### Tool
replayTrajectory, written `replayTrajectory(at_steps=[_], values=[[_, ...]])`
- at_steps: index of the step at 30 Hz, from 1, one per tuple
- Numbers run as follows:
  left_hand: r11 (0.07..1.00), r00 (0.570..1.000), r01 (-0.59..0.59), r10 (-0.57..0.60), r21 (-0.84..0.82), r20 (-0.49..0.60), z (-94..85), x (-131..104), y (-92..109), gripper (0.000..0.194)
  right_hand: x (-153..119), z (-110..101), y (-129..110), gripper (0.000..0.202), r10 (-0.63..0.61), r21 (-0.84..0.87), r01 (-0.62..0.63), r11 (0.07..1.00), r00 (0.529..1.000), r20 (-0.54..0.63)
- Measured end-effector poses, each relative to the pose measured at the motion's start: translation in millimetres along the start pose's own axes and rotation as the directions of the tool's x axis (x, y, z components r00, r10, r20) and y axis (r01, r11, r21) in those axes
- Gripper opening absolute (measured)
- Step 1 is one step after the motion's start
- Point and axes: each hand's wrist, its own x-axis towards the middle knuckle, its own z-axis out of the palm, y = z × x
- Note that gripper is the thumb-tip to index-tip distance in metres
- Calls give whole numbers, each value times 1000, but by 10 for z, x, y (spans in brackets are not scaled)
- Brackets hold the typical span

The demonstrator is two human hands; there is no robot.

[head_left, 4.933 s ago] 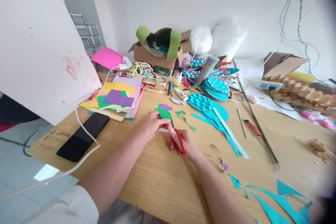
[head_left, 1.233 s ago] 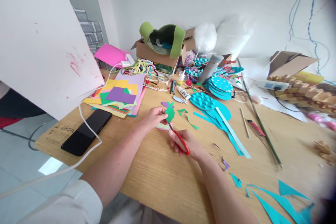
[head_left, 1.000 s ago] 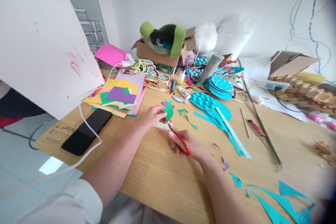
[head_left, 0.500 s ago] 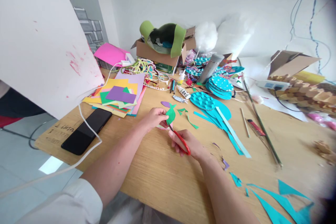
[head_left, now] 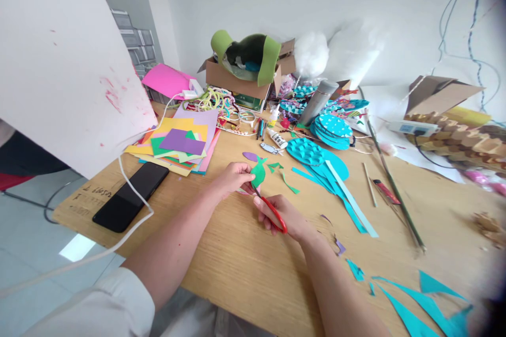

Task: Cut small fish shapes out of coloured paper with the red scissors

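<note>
Between the thumb and fingers of my left hand is a small green paper cutout, roughly fish-shaped with a forked end pointing away from me. My right hand grips red-handled scissors, their blades at the near edge of the green paper. Part of the blades is hidden behind my fingers and the paper. A purple paper oval lies just beyond the cutout. Green paper scraps are scattered to its right. Under my left fingers a pale pink piece shows only in part.
A stack of coloured paper and a black phone lie left. Blue paper strips, a glue bottle and a grey flask are beyond and right. Blue scraps lie near right. A white cable crosses the left edge.
The green cutout has turned and shifted very slightly in my left fingers. Both hands and the scissors stay in nearly the same place.
</note>
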Motion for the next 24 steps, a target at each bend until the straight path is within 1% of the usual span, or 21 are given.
replayTrajectory(at_steps=[10, 18, 24], values=[[1000, 1000, 18, -18, 20, 4, 4, -8, 5, 12, -19, -3, -40, 57, 17, -20, -17, 1000, 1000, -2], [999, 1000, 25, -25, 33, 3, 8, -10, 15, 10, -12, -3, -23, 58, -2, -19, 2, 1000, 1000, 2], [1000, 1000, 19, -19, 25, 9, 8, -3, 14, 11, -5, 7, -22, 57, 2, -17, -2, 1000, 1000, -20]])
